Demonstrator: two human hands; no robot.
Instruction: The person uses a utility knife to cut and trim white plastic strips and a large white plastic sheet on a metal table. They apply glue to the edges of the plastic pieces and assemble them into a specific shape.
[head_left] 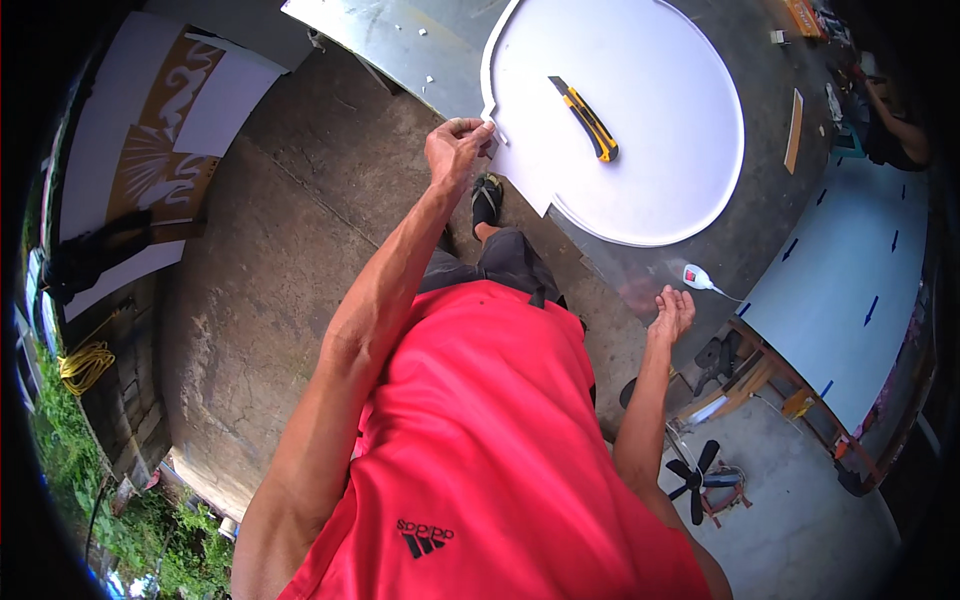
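Head view: the rimmed white disc (670, 120) on the worktop (768, 95) holds a yellow-black cutter (588, 122); the left hand's (457, 152) fingers clamp the left rim strip (486, 78), the right hand's (672, 314) curl loosely apart.

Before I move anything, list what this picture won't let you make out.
All in the head view:
- White disc: far side cut off by the top edge.
- Left hand: its own fingers hide how they meet the white strip.
- White corded device: too small to identify.
- Person at right: partly lost in the dark fisheye rim.
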